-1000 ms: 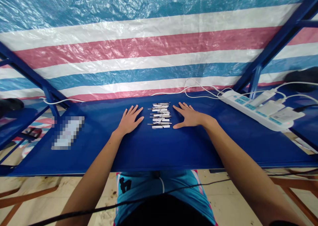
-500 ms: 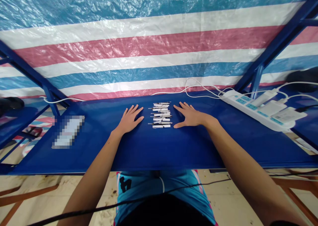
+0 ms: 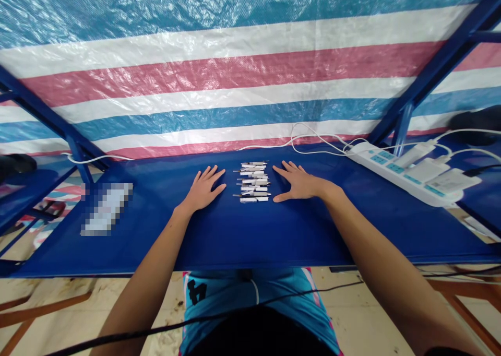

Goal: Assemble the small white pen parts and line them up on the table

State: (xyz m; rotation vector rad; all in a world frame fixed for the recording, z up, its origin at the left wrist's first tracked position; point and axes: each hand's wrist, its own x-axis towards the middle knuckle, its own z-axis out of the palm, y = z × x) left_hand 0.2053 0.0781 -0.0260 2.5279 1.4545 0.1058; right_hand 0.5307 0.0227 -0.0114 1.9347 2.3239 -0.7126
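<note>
My left hand (image 3: 203, 189) lies flat on the blue table top (image 3: 250, 236), fingers spread and holding nothing. My right hand (image 3: 297, 183) rests the same way, empty, on the other side. Between them is a tidy column of small white pieces with thin dark tips (image 3: 252, 182), stacked or laid side by side. Neither hand touches them; the thumbs stop just short on either side. What exactly these pieces are is too small to tell.
A white power strip (image 3: 403, 176) with several white plug adapters and white cables lies at the far right of the table. A pixelated flat rectangle (image 3: 107, 209) sits to the left. A striped tarp (image 3: 235, 69) hangs behind the blue metal frame.
</note>
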